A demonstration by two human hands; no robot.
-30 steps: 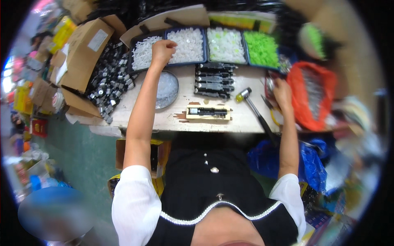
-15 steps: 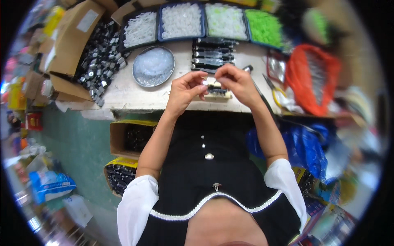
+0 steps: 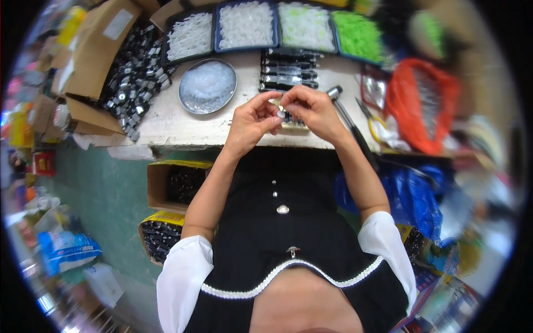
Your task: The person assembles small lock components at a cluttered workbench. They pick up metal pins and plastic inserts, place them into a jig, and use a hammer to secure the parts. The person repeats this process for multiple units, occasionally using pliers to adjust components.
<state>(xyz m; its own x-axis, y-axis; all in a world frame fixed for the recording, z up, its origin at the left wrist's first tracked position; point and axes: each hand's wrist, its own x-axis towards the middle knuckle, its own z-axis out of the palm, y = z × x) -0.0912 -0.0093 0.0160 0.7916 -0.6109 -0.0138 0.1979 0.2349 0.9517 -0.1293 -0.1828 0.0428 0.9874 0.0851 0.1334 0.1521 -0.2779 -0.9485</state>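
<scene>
Over the near edge of the white workbench [image 3: 161, 125], my two hands meet. My left hand [image 3: 254, 123] is closed, its thumb and forefinger pinching a small whitish piece [image 3: 281, 114]. Against it my right hand [image 3: 314, 112] is pinched too; what its fingertips hold is too small and covered to make out. Just below the fingers lies a cream-coloured block [image 3: 294, 126] with dark parts on it, mostly hidden by my hands. Beyond them a row of black, shiny elongated parts [image 3: 288, 72] is laid out on the bench.
A round metal dish [image 3: 207, 86] of clear, whitish bits stands left. Trays of white pieces [image 3: 246, 26] and green pieces [image 3: 358, 36] line the back. A carton spills black-and-silver parts [image 3: 136, 83]. At right lie a hammer [image 3: 350, 119], yellow-handled scissors [image 3: 373, 123] and a red bag [image 3: 408, 105].
My right hand has come closer to the left, and the fingertips now meet at the small whitish piece. More of the hammer shows beside my right hand.
</scene>
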